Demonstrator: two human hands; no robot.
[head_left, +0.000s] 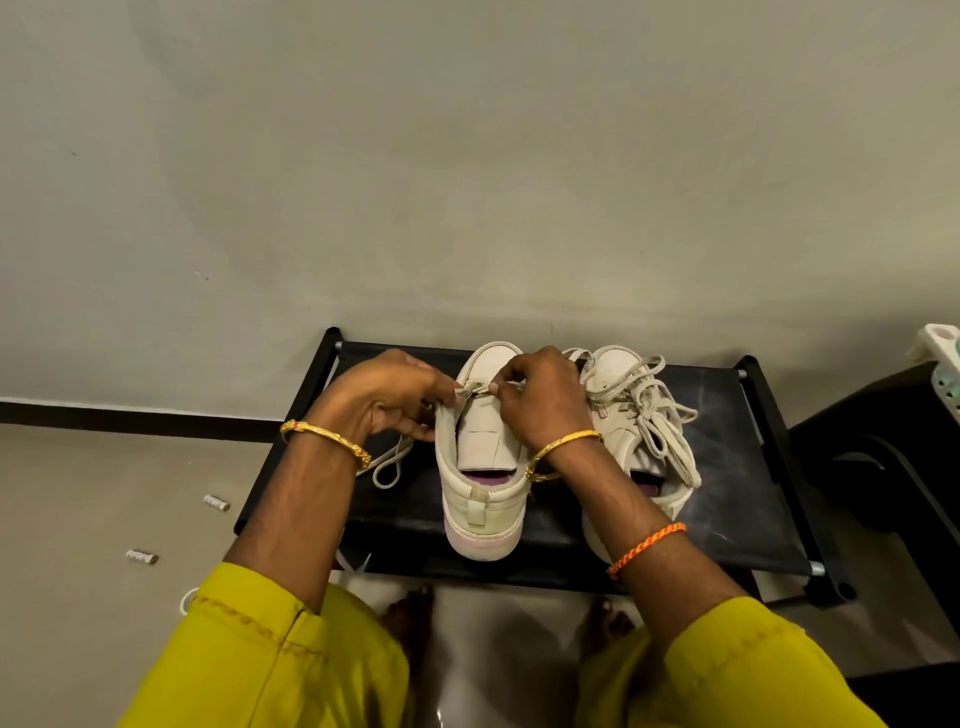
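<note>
Two cream sneakers stand side by side on a low black shoe rack (727, 467), toes toward the wall. The left sneaker (480, 499) has its tongue bare, and its lace (480, 388) crosses near the toe end. My left hand (392, 395) pinches that lace at the shoe's left edge. From the other side my right hand (540, 400) pinches the same lace. A loose loop of lace (387, 467) hangs out below my left wrist. The right sneaker (636, 415) is laced, with loose ends lying over it.
Two small silvery cylinders (216, 502) (141, 557) lie on the tiled floor to the left of the rack. A dark piece of furniture (893, 467) stands at the right, with a white and green object (943, 358) on it. My bare feet are just before the rack.
</note>
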